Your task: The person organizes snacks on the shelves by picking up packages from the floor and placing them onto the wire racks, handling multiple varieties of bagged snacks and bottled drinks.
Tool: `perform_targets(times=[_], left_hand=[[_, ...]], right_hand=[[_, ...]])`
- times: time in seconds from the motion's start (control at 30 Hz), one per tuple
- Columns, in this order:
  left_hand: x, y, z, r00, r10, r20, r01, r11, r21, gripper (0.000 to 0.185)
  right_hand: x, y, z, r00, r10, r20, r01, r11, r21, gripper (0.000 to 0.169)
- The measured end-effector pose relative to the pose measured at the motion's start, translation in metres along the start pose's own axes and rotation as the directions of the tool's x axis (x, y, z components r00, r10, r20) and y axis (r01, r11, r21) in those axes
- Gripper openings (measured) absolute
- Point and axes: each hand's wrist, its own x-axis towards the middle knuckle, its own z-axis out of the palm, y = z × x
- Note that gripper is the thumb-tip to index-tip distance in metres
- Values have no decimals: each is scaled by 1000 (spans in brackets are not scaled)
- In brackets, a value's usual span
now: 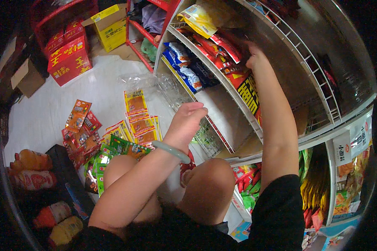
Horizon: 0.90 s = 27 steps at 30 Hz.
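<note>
My left hand [188, 120], with a pale green bangle at the wrist, is held in front of the lower shelf's wire edge; its fingers are curled and I cannot tell whether anything is between them. My right hand [254, 56] reaches into the shelf above, by red snack packets [227, 48]; its fingers are blurred and partly in shadow. A yellow and white snack bag [198, 21] lies at the far end of that shelf. Blue snack bags [187, 73] lie on the lower shelf, beside dark packets.
Yellow-edged packets [143, 127], red packets [83, 138] and green packets [102, 164] lie on the floor near my knees. Clear plastic wrap [144, 82] lies by the shelf. Red cartons [69, 61], a yellow carton [112, 31] and bottles [34, 169] stand around.
</note>
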Motion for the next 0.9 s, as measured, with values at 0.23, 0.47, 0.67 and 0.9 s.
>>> perform_targets(times=[0.23, 0.47, 0.67, 0.9], left_hand=[[-5, -1, -2, 1000, 23, -2, -23, 1000, 19, 29], [-10, -6, 1, 998, 60, 22, -60, 998, 4, 41], [-6, -23, 8, 998, 66, 20, -66, 998, 19, 36], [6, -10, -4, 996, 59, -68, -61, 998, -30, 35]], right_hand=[[-56, 14, 15, 973, -230, -15, 227, 970, -90, 40], [-116, 41, 74, 307, -825, 475, 607, -214, -765, 45], [-92, 65, 129, 404, -863, 304, 764, 135, -631, 61], [-97, 123, 185, 318, -116, 941, 484, -834, -267, 43]])
